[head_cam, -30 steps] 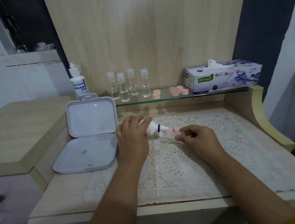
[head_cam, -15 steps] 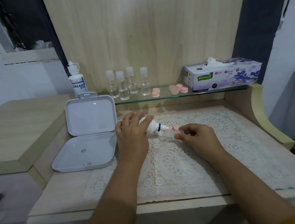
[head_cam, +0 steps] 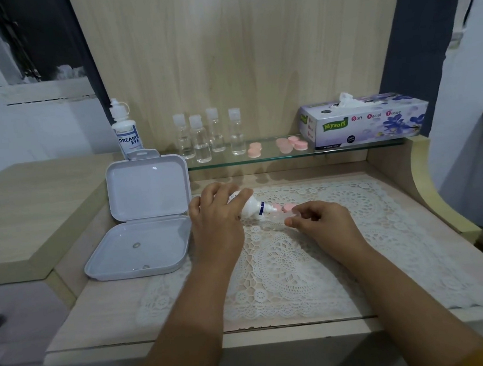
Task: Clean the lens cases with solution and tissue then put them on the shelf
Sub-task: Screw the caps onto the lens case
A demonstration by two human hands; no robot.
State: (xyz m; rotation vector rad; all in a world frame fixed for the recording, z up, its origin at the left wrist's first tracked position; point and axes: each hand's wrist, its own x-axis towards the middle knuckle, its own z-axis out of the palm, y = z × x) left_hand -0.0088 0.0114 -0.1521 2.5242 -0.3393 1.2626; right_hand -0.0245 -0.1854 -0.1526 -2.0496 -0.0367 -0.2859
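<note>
The left hand [head_cam: 217,223] is curled round a small white plastic solution bottle with a blue neck ring [head_cam: 252,206], tipped on its side so the nozzle points right toward the other hand. Just beyond that nozzle tip, the right hand [head_cam: 321,222] pinches a small clear plastic lens case [head_cam: 275,219] between thumb and fingertips [head_cam: 292,221], low over a white lace doily [head_cam: 284,255] that covers the pale wooden desk [head_cam: 99,306]. Touching or just behind the nozzle lie two round pink caps [head_cam: 283,207]; whether they rest on the doily or on the case is unclear.

Left of the left hand, a grey plastic hinged box [head_cam: 140,247] lies open, its lid upright.

Farther back, above both hands, a glass shelf [head_cam: 267,157] carries four small clear bottles with white tops [head_cam: 209,134], more pink round caps [head_cam: 283,145] and, to the right, a purple flowered tissue box [head_cam: 366,119] with a tissue standing out of its slot. At the shelf's left end, behind the box lid, stands a taller white bottle marked DREAM EYE [head_cam: 126,131].
</note>
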